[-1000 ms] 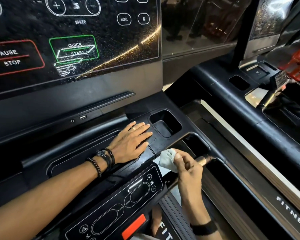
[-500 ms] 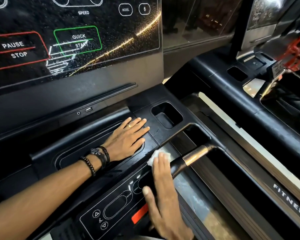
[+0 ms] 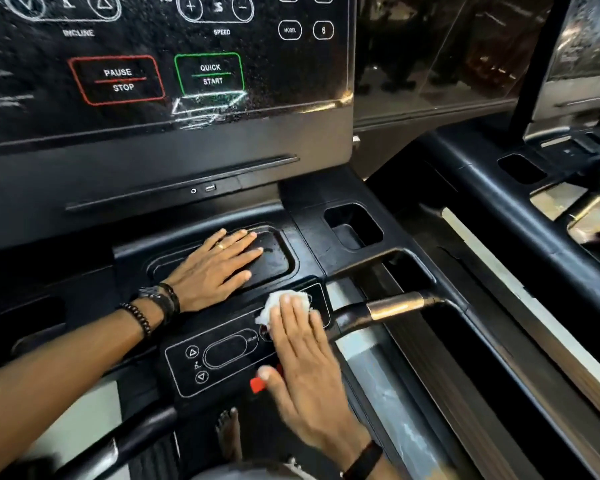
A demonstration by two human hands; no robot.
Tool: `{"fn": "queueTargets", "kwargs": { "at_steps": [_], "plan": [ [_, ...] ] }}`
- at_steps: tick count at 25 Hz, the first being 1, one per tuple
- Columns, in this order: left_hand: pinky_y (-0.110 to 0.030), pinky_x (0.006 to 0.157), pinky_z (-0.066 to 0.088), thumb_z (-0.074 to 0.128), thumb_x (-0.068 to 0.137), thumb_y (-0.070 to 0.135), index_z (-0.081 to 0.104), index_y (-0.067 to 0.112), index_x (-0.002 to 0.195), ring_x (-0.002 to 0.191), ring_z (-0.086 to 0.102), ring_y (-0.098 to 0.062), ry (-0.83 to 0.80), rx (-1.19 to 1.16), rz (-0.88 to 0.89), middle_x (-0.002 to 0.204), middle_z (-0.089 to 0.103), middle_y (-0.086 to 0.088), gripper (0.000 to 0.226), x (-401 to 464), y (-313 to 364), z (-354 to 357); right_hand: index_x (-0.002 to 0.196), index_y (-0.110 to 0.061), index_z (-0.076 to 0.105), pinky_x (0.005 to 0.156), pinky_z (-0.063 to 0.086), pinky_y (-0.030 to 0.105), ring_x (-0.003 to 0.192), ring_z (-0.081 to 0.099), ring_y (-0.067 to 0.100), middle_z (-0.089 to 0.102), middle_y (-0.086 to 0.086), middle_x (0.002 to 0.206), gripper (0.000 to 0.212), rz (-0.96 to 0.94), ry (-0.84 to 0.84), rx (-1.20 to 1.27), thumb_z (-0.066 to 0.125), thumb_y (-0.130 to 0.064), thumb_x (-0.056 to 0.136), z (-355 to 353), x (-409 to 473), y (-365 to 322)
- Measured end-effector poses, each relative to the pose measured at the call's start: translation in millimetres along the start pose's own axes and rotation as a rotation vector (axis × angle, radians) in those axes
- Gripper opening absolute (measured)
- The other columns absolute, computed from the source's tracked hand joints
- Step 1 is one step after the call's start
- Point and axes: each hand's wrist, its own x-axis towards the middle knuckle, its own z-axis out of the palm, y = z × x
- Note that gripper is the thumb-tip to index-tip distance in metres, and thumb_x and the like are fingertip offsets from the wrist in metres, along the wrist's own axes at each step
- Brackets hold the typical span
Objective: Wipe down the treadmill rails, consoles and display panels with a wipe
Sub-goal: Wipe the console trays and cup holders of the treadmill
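My right hand (image 3: 303,355) lies flat, fingers straight, pressing a white wipe (image 3: 274,304) onto the small lower control panel (image 3: 222,355) of the black treadmill console. The wipe sticks out past my fingertips at the panel's upper right part. My left hand (image 3: 215,268) rests flat, palm down, in the shallow console tray (image 3: 274,261) just above. The big glossy display panel (image 3: 153,64) with PAUSE STOP and QUICK START boxes stands behind, speckled with droplets. A metal-sleeved handrail grip (image 3: 395,306) runs to the right of the wipe.
A deep cup pocket (image 3: 354,226) sits right of the tray. A red stop key (image 3: 257,384) shows under my right thumb. The side rail (image 3: 499,341) slopes away at right, and a second treadmill's rail (image 3: 499,188) and console stand beyond it. My bare foot (image 3: 227,434) is on the belt below.
My right hand left the handrail grip, moved left with the wipe and flattened onto the lower control panel, sliding further up it. My left hand stayed flat in the tray.
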Motion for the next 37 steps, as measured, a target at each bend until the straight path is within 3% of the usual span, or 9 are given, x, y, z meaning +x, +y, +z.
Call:
{"fn": "queueTargets", "kwargs": {
  "at_steps": [5,10,15,21,23,26,29,33,37],
  "plan": [
    [-0.044,0.126,0.004,0.02,0.101,0.059,0.036,0.027,0.155,0.154,0.013,-0.018,0.003,0.016,-0.129,0.166,0.021,-0.003,0.065,-44,-5,-5,0.16,-0.007,-0.001,0.125,0.001,0.048,0.155,-0.011,0.024,-0.01,0.008,0.169,0.075,0.127,0.073,0.085,0.021,-0.051,0.104,-9,18,11],
    [-0.045,0.125,0.011,0.021,0.102,0.059,0.037,0.023,0.155,0.152,0.022,-0.024,0.048,0.022,-0.277,0.165,0.023,-0.006,0.066,-99,-2,-8,0.161,-0.01,0.006,0.125,-0.001,0.05,0.156,-0.006,0.02,-0.003,0.006,0.169,0.073,-0.104,0.003,-0.004,0.02,-0.054,0.104,3,12,-13],
    [-0.047,0.125,0.01,0.023,0.099,0.059,0.041,0.022,0.153,0.152,0.023,-0.024,0.131,-0.007,-0.415,0.164,0.026,-0.005,0.068,-115,6,-6,0.161,-0.009,0.009,0.124,-0.002,0.055,0.156,-0.008,0.021,0.0,0.007,0.169,0.075,0.179,0.133,0.053,0.001,-0.058,0.104,0,27,5],
    [-0.047,0.124,0.015,0.028,0.096,0.053,0.053,0.018,0.144,0.148,0.031,-0.026,0.197,-0.038,-0.456,0.16,0.037,-0.007,0.066,-116,8,-8,0.161,-0.015,0.007,0.124,-0.006,0.049,0.156,-0.006,0.019,-0.003,0.001,0.17,0.07,-0.151,-0.046,0.042,0.015,-0.054,0.104,20,3,-78],
    [-0.047,0.123,0.016,0.027,0.096,0.052,0.055,0.016,0.143,0.148,0.032,-0.027,0.204,-0.05,-0.475,0.159,0.038,-0.008,0.066,-117,8,-7,0.162,-0.018,0.012,0.123,-0.003,0.054,0.156,-0.003,0.016,0.003,-0.003,0.169,0.065,-0.089,0.03,0.017,0.015,-0.051,0.106,16,5,-51],
    [-0.048,0.123,0.016,0.026,0.095,0.052,0.058,0.014,0.14,0.146,0.033,-0.028,0.207,-0.059,-0.488,0.158,0.04,-0.009,0.066,-113,8,-8,0.162,-0.016,0.01,0.123,-0.001,0.059,0.156,-0.006,0.015,0.002,-0.001,0.17,0.064,0.222,0.166,0.079,0.014,-0.049,0.106,7,15,0],
    [-0.05,0.121,0.018,0.026,0.095,0.051,0.059,0.013,0.138,0.144,0.036,-0.03,0.223,-0.049,-0.483,0.156,0.043,-0.011,0.066,-111,9,-8,0.161,-0.01,0.005,0.123,0.002,0.058,0.156,-0.008,0.02,-0.001,0.007,0.169,0.076,0.351,0.238,0.124,0.005,-0.06,0.103,18,21,-23],
    [-0.053,0.121,0.019,0.026,0.095,0.05,0.058,0.011,0.139,0.145,0.035,-0.032,0.205,-0.029,-0.468,0.156,0.041,-0.014,0.067,-113,9,-7,0.16,-0.01,0.001,0.126,-0.005,0.046,0.155,-0.011,0.026,-0.009,0.007,0.169,0.076,0.109,0.075,0.16,0.011,-0.058,0.103,47,-3,-119],
    [-0.051,0.123,0.014,0.022,0.096,0.051,0.052,0.013,0.144,0.149,0.029,-0.029,0.171,-0.012,-0.465,0.159,0.036,-0.012,0.068,-115,10,-6,0.16,-0.007,-0.001,0.125,-0.001,0.046,0.156,-0.005,0.026,-0.01,0.006,0.169,0.077,0.021,-0.007,0.058,0.01,-0.057,0.102,66,-36,-125]
  ]
}}
